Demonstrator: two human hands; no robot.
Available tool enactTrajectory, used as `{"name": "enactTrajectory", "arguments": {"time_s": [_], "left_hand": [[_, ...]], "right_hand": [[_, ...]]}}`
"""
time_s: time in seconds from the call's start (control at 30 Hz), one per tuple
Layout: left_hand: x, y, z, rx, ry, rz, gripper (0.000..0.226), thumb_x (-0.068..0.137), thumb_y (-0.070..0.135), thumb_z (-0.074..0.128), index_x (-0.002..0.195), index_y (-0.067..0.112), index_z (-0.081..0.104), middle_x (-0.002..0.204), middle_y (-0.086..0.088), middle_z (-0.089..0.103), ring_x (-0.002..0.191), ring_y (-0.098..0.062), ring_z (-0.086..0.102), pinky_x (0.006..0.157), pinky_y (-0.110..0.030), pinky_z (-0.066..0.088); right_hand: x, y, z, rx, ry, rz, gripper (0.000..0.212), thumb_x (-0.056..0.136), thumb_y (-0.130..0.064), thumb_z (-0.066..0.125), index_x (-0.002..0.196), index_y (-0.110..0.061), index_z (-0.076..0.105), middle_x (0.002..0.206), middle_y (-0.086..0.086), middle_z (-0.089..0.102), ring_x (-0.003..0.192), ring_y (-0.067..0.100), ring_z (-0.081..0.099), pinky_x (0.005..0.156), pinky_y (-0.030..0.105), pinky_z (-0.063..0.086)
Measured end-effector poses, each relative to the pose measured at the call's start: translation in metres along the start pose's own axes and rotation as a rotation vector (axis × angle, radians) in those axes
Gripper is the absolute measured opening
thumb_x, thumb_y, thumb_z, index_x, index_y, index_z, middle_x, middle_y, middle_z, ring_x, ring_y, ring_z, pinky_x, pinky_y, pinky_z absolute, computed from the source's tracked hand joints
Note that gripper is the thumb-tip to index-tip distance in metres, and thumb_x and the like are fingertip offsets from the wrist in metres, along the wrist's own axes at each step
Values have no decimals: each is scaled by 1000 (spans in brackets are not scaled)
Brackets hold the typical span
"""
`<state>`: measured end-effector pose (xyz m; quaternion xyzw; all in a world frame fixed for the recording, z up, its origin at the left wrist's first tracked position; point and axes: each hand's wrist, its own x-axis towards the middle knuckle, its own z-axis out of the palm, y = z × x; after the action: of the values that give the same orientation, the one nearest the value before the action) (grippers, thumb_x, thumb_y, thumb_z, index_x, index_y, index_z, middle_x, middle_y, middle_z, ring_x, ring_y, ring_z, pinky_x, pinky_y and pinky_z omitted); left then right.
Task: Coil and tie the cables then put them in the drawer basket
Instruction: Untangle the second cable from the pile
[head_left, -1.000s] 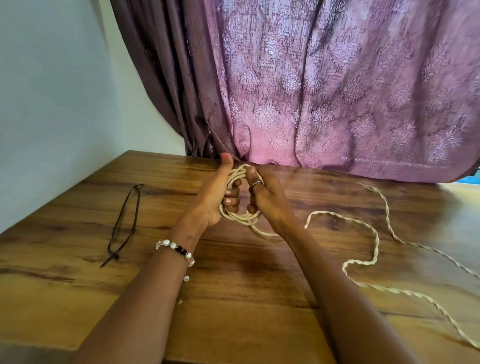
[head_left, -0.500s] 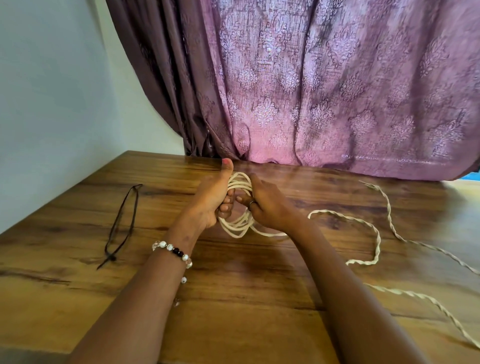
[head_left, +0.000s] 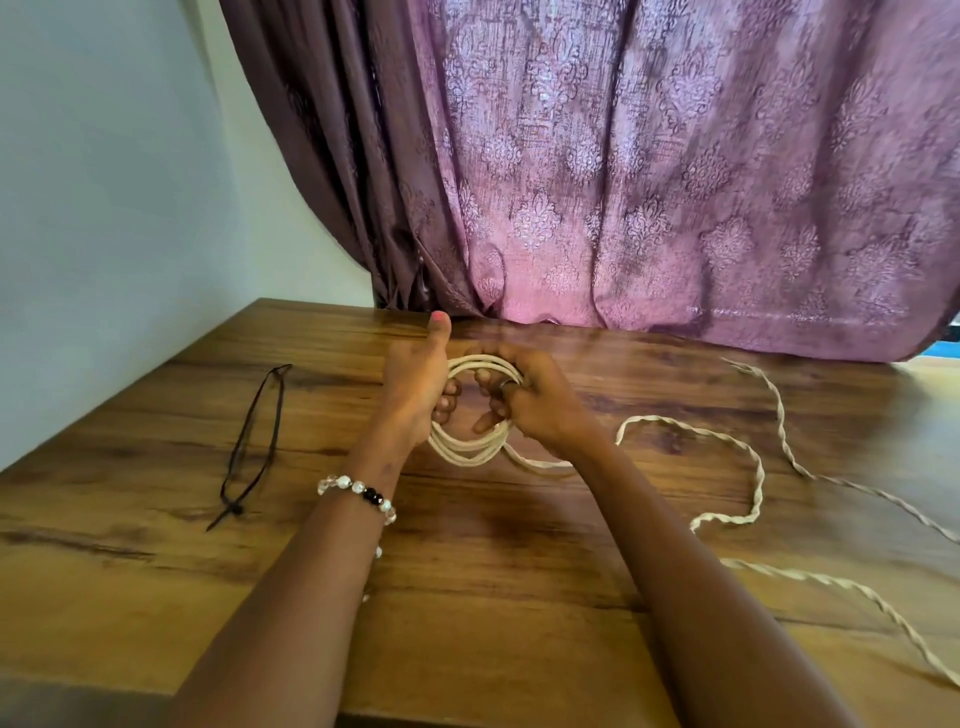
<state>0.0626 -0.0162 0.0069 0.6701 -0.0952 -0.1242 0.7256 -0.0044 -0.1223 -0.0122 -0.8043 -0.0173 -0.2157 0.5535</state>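
Left hand: the left hand (head_left: 415, 387) grips the left side of the coil, fingers curled through the loops and thumb stuck straight up toward the curtain; a beaded bracelet (head_left: 358, 491) sits on its wrist.
Right hand: the right hand (head_left: 535, 402), just across the loops from the left, has its fingers curled round the right side of the same coil; a ring shows on one finger.
Coil: the cream twisted cable (head_left: 467, 447) hangs between the two hands as a bundle of several round loops, held just above the desk (head_left: 493, 582); how many turns it has I cannot count.
Loose tail: from under the right hand the uncoiled cable runs away to that hand's outer side, snaking over the desk in wide bends and off the near right edge.
Black tie: a thin black tie (head_left: 252, 447), looped and knotted at its near end, lies flat on the desk well out beyond the left hand, untouched.
Backdrop: a purple patterned curtain (head_left: 649, 182) hangs beyond both hands, with a pale wall past the left hand.
Done so far: judging by the loops, coiling is under way, with a fair part of the cable gathered.
Left to do: a long stretch looks to need winding in; then the bundle needs tying, probably with the black tie, and putting away. No drawer basket is in view.
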Motion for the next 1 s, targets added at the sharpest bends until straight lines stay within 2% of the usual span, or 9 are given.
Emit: {"name": "enactTrajectory", "arguments": {"time_s": [0.07, 0.13, 0.27, 0.37, 0.57, 0.7, 0.8, 0.9, 1.0], "left_hand": [[1, 0, -2, -28, -5, -5, 44, 94, 46, 53, 64, 17, 39, 39, 2, 37, 27, -10, 28, 36, -12, 22], [2, -1, -2, -42, -19, -16, 35, 95, 37, 56, 69, 18, 42, 44, 0, 38, 28, -9, 28, 36, -12, 21], [5, -3, 2, -61, 51, 3, 15, 93, 24, 58, 99, 13, 50, 49, -2, 41, 27, -8, 31, 34, -13, 23], [6, -2, 2, -102, 92, -9, 22, 91, 12, 56, 111, 12, 48, 51, -2, 40, 27, -7, 31, 34, -12, 22], [3, 1, -6, -249, -55, -123, 17, 94, 4, 44, 83, 17, 44, 36, 1, 37, 25, -7, 24, 34, -8, 18], [-6, 1, -9, -243, -168, -154, 20, 94, 8, 49, 76, 9, 56, 38, -3, 45, 25, -8, 35, 31, -9, 24], [-12, -2, -18, -243, -229, -206, 22, 95, 11, 51, 77, 6, 62, 42, -5, 48, 27, -8, 38, 31, -10, 27], [-16, 1, -32, -254, -247, -201, 27, 93, 11, 54, 72, 9, 72, 47, -5, 47, 30, -7, 36, 33, -9, 24], [-22, 7, -52, -192, -184, -172, 22, 88, 17, 65, 69, 7, 68, 51, -9, 59, 35, -12, 51, 37, -18, 43]], "right_hand": [[-2, -3, 1, 210, -21, 46, 24, 97, 3, 42, 116, 4, 57, 58, -10, 53, 40, 1, 36, 49, 36, 49], [-3, -9, 3, 384, 13, 146, 27, 101, -17, 43, 102, 6, 56, 61, 1, 44, 39, 3, 29, 38, 20, 34], [2, -14, 10, 532, 184, 377, 41, 95, -51, 44, 71, -17, 42, 54, 1, 39, 37, 7, 24, 36, 15, 18], [2, -16, 12, 513, 218, 398, 38, 92, -49, 53, 69, -22, 39, 54, -2, 36, 37, 6, 25, 34, 15, 18], [0, -17, 15, 630, 296, 367, 34, 94, -31, 57, 65, -22, 41, 50, -3, 30, 36, 7, 20, 33, 16, 17], [0, -16, 16, 649, 365, 386, 33, 94, -23, 56, 64, -20, 44, 45, -4, 30, 33, 6, 19, 33, 13, 14], [-2, -17, 19, 616, 303, 442, 20, 95, -21, 50, 79, -16, 60, 46, -5, 28, 33, 5, 18, 32, 13, 13], [-4, -22, 29, 607, 262, 472, 16, 94, -23, 52, 81, -16, 57, 45, -6, 27, 32, 4, 19, 32, 12, 13], [-6, -33, 44, 599, 256, 448, 26, 94, -25, 56, 69, -19, 53, 42, -7, 26, 32, 4, 18, 33, 12, 11]]}}
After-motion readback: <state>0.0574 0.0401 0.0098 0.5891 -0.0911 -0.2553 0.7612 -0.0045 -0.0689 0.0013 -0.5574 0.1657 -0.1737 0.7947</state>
